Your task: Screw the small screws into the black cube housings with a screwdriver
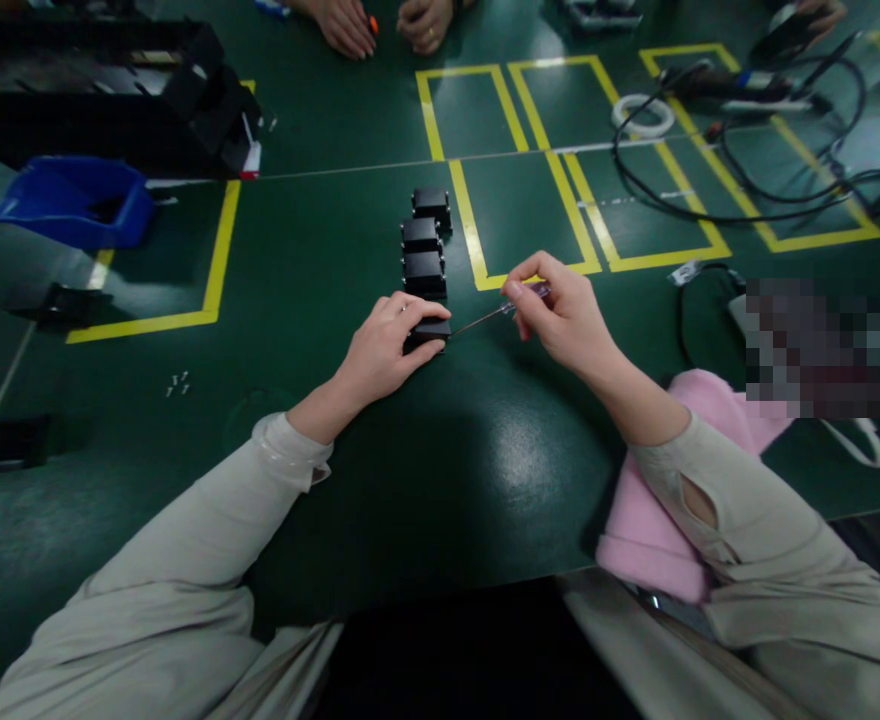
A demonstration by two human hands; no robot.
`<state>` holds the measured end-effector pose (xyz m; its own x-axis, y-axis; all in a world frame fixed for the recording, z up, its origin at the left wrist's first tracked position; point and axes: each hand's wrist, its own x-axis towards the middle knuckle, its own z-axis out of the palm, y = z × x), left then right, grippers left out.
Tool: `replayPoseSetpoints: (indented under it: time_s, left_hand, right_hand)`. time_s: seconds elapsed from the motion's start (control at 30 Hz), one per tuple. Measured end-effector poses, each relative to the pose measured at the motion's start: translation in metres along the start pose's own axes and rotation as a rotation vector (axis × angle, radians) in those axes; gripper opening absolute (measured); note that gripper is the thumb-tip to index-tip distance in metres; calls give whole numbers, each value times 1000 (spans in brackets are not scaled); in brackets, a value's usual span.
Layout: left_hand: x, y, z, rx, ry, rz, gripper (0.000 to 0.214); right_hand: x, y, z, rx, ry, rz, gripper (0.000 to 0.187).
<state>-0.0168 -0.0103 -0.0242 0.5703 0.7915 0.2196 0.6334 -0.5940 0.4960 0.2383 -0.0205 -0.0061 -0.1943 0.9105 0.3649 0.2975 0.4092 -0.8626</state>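
Observation:
My left hand (389,345) grips a small black block (430,330) on the green table, thumb on the near side and fingers on the far side. In my right hand (556,305) is a screwdriver (511,304) with a clear handle, held between thumb and fingers. Its thin shaft slants down to the left, and the tip meets the right end of the block. Whether it sits in a screw is too small to tell. Beyond my left hand, more black blocks stand in a row, the nearest block (424,273) just past my fingers.
Several small screws (178,383) lie to the left. A blue bin (76,202) and a black rack (110,100) stand at the far left. Pink cloth (654,520) lies under my right forearm. Black cables (717,215) and a white ring (642,117) are at right. Another person's hands (346,25) rest opposite.

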Motion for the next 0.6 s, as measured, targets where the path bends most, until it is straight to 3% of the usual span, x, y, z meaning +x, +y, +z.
replayPoseSetpoints:
  time_s: [0.2,0.4,0.6]
  left_hand:
    - [0,0,0,7,2,-1,32]
    - [-1,0,0,4,-5,-8,32]
    - [0,0,1,5,0,-9,32]
  right_hand:
    - [0,0,0,11,-7,-14,13]
    - [-1,-1,1,-1,-10,0,22]
    - [-2,-2,1,-4,-8,-21,15]
